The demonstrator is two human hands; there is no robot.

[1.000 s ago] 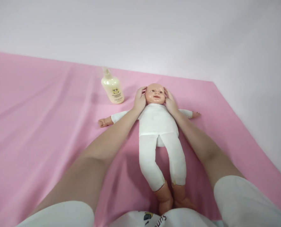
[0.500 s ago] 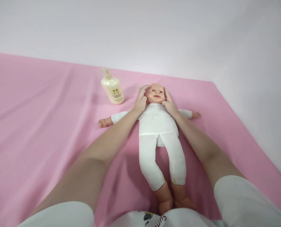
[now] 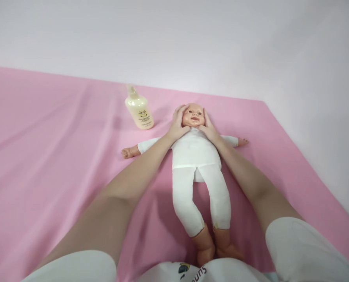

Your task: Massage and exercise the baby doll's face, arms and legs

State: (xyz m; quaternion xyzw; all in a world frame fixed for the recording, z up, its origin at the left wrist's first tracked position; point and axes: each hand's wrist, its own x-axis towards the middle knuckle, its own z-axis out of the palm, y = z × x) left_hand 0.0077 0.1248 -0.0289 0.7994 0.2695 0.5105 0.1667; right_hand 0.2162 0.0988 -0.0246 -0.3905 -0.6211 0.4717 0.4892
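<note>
A baby doll (image 3: 196, 150) in a white top and white leggings lies on its back, face up, arms spread to the sides. My left hand (image 3: 179, 122) cups the left side of its head, fingers along the temple and thumb under the jaw. On the opposite side, my right hand (image 3: 209, 126) is curved around the head, its thumb at the chin. Together the two hands hold the head between them. The backs of the doll's head and neck are hidden.
A pump bottle (image 3: 139, 111) of pale yellow liquid stands to the left of the doll's head. Pink cloth (image 3: 59, 137) with soft folds covers the table, whose far and right edges show. A pale wall or floor surface (image 3: 174, 43) lies beyond.
My left thumb has stretched inward beneath the doll's chin, and my right thumb has also shifted inward a little. The thumbs are now closer together. The bottle and the doll's body look unmoved.
</note>
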